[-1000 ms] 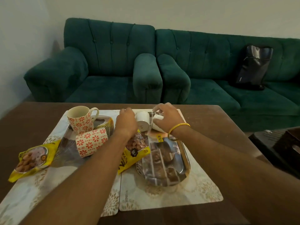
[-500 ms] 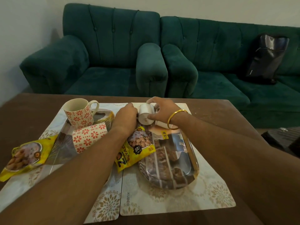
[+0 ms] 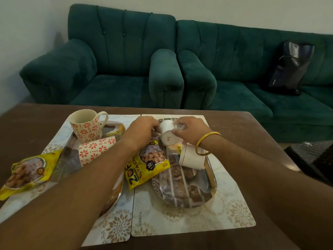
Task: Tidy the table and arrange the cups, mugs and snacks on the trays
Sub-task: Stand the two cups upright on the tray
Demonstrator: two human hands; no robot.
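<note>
My right hand [image 3: 187,130] and my left hand [image 3: 142,130] both grip a small white paper cup [image 3: 167,132], held on its side with its base toward me, above the far end of the right oval tray [image 3: 210,186]. A second white paper cup [image 3: 191,157] lies on its side on that tray under my right wrist. A yellow snack packet [image 3: 146,166] rests between the two trays. On the left tray [image 3: 113,195], one patterned mug [image 3: 85,125] stands upright and another patterned mug [image 3: 95,148] lies on its side. Another yellow snack packet [image 3: 27,174] lies at the far left.
Two patterned placemats [image 3: 198,219] cover the middle of the brown table [image 3: 252,134]. A green sofa [image 3: 180,69] stands beyond the far edge with a black bag [image 3: 288,67] on it. A dark object [image 3: 313,157] sits at the right beside the table.
Both hands stayed on the white cup and tilted it, its base now facing me more. The second white cup under my right wrist has come into view.
</note>
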